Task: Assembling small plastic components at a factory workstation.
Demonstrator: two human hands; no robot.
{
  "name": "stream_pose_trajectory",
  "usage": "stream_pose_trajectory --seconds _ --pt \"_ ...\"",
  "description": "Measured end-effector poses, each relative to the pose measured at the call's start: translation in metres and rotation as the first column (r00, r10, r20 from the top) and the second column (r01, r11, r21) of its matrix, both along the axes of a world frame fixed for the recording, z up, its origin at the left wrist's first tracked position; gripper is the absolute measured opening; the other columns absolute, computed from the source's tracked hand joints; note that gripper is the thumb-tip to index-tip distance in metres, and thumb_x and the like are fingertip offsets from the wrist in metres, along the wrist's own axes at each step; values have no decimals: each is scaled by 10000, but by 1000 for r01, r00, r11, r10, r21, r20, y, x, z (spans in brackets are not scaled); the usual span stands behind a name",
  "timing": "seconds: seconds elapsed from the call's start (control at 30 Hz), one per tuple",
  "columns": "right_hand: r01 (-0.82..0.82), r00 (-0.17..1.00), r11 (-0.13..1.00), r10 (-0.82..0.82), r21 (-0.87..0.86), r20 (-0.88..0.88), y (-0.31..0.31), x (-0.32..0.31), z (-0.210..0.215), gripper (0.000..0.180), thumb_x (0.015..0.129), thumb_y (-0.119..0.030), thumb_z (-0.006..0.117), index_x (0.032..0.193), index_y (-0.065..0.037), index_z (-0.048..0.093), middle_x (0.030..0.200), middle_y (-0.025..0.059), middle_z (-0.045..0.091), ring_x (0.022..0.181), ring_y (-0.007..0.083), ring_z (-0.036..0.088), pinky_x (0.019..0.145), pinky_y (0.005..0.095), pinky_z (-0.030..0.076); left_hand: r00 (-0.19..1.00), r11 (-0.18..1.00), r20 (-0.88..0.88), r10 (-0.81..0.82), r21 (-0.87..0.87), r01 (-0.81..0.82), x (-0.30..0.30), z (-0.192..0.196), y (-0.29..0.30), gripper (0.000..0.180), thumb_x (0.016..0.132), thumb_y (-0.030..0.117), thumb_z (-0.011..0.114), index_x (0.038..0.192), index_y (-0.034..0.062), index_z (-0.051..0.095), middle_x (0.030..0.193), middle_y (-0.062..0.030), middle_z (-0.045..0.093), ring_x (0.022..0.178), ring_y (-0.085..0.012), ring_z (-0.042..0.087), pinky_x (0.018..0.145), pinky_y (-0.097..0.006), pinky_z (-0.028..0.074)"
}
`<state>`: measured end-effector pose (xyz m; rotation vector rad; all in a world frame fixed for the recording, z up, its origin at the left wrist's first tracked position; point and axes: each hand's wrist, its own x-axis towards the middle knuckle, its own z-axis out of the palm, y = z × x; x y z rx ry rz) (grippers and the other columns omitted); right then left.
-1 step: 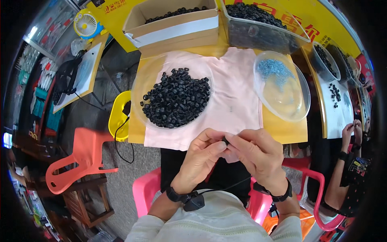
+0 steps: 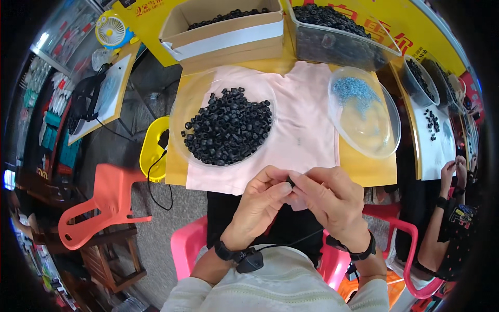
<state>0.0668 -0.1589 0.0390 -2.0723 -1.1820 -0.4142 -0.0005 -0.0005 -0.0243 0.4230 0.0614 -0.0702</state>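
Just past the table's front edge, my left hand (image 2: 264,200) and my right hand (image 2: 335,200) meet fingertip to fingertip. Between them they pinch a small black plastic piece (image 2: 290,181), mostly hidden by the fingers. Beyond my left hand, a clear round tray (image 2: 177,136) bears a heap of similar small black pieces (image 2: 228,127). Tiny light-blue transparent pieces (image 2: 355,92) lie in the far part of a clear oval tray (image 2: 371,138), off to the right. A pink cloth (image 2: 304,125) is spread on the yellow table (image 2: 366,171), partly under the round tray.
A cardboard box (image 2: 228,44) and a clear bin (image 2: 338,49), both with black pieces, stand along the table's back. Left are a yellow bucket (image 2: 150,151) and an orange stool (image 2: 112,190). Another person's hands (image 2: 455,169) are at the table to the right.
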Motion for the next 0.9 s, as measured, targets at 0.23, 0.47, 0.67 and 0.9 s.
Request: stream_pose_trajectory --seconds 0.23,0.47,0.67,0.9 --pt "-135 986 984 122 -114 -115 28 30 10 327 803 -131 711 1111 -34 659 874 76 609 734 249 611 594 350 497 992 982 -92 90 -156 -104 8 -22 11 176 939 38 598 1110 76 618 1062 -90 649 1001 -186 644 871 -314 534" --pt "-95 982 981 64 -168 -179 97 132 11 127 819 -80 668 918 0 668 853 179 633 797 385 629 686 450 499 998 990 50 -36 -132 42 14 -12 16 150 910 72 639 1058 81 616 970 -108 600 874 -174 583 748 -273 460" --pt "-145 986 939 112 -312 -120 148 177 -30 109 818 -59 646 904 8 663 864 179 642 817 394 634 713 462 498 987 987 107 -118 -98 129 12 -12 22 142 910 55 637 1041 59 583 1037 -135 630 900 -189 612 749 -291 495" --pt "-119 992 856 126 -503 -19 170 172 -45 92 817 -45 564 843 9 634 856 178 620 838 396 635 717 469 513 993 993 73 -92 -67 97 17 -7 32 202 865 76 695 1034 54 587 1001 -134 623 825 -185 608 649 -264 491"
